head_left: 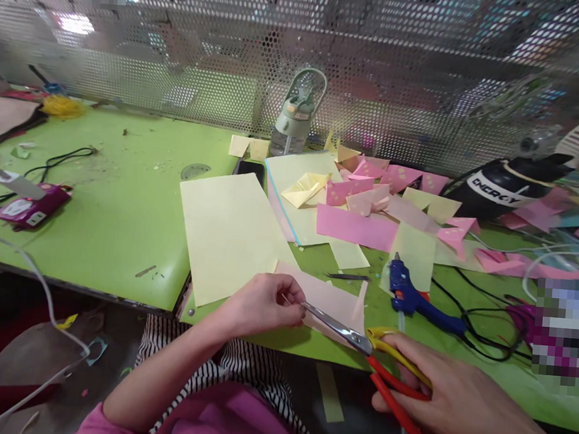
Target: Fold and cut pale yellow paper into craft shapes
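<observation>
My right hand [436, 389] is wrapped round the yellow and red handles of a pair of scissors [343, 328], whose blades point left. Their tips reach the fingers of my left hand [273, 302]. That hand is closed in a pinch at the table's front edge; what lies between its fingertips is too small to make out. Behind the blades is a pale pink paper sheet [333, 297], with a narrow strip [360, 301] on its right part. A large cream sheet [233, 232] lies behind and left of my left hand.
Behind are folded pink pieces [359, 226], a yellow folded piece [306, 189] and a bottle [291, 127]. A blue glue gun [413, 300] with cables lies right, near a black ENERGY bottle [502, 187]. A purple power socket [32, 207] sits left; perforated metal [182, 55] stands behind.
</observation>
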Action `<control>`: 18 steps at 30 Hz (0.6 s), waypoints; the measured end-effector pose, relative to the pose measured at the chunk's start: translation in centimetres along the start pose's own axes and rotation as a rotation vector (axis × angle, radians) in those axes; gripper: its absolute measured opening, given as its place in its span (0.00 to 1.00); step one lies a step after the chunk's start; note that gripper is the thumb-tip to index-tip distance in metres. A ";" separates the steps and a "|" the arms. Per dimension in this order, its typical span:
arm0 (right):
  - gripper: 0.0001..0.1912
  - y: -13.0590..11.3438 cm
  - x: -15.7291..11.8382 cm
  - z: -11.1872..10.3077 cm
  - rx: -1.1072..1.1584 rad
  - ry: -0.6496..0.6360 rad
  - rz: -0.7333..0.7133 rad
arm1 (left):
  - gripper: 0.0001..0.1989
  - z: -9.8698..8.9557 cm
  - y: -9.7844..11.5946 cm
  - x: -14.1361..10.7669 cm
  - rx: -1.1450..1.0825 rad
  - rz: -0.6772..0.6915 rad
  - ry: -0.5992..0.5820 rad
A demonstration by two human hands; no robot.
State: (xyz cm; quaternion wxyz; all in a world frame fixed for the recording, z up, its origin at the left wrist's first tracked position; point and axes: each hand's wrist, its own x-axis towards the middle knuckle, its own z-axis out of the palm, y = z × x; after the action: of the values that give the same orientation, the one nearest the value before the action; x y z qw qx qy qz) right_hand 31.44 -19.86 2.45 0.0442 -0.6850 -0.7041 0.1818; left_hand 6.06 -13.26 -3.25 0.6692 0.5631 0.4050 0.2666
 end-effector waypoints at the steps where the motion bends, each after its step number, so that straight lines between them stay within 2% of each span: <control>1: 0.17 0.1 0.1 -0.2 -0.004 -0.036 0.001 | 0.04 0.0 0.0 0.0 -0.006 -0.003 0.001; 6: 0.17 0.2 0.3 -0.3 0.122 -0.174 0.089 | 0.05 0.0 -0.2 0.2 -0.090 -0.010 -0.008; 11: 0.17 0.3 0.1 0.5 0.354 -0.277 0.191 | 0.08 0.7 -0.5 0.4 -0.312 -0.029 -0.061; 14: 0.21 0.4 -0.1 1.0 0.536 -0.371 0.288 | 0.14 1.3 -0.5 0.6 -0.471 0.005 -0.026; 18: 0.20 1.0 -0.3 2.0 0.638 -0.444 0.273 | 0.23 1.9 -0.1 0.6 -0.602 0.027 0.020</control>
State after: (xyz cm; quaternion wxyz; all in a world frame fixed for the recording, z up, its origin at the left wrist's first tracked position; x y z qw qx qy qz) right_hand 31.81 -20.57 0.36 0.0767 -0.6683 -0.5074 0.5385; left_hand 7.98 -13.76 -3.43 0.7983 0.3424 0.3067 0.3891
